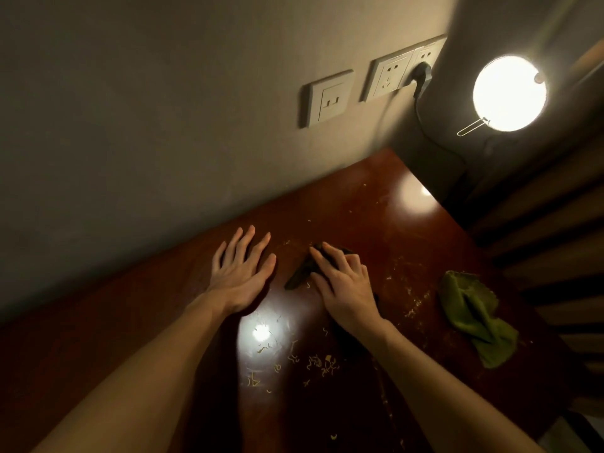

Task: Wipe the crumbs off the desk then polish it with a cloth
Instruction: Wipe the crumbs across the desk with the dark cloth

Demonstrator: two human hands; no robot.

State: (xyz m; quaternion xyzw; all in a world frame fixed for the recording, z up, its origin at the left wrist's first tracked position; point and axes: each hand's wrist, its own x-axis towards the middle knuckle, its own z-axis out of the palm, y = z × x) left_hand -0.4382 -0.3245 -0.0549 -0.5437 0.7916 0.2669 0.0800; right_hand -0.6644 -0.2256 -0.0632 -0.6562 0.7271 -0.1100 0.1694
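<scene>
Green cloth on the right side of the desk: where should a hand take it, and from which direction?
Probably pinch the raised fold across the middle of the green cloth, coming from above. It lies crumpled and loose on the desk, apart from both hands, so the ridge offers an easy hold.

Left hand (242, 273) flat on crumb-strewn desk (376, 207), right hand (343, 282) pressing dark cloth (302, 273).

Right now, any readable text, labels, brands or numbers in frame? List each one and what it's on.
None readable.
Wall switch: no print visible.
Sockets: only slot holes, no marking legible.
Plug: dark, no label visible.
Lamp: blown out by glare, nothing legible.
Green cloth, dark cloth, desk: no tags or print visible.
</scene>
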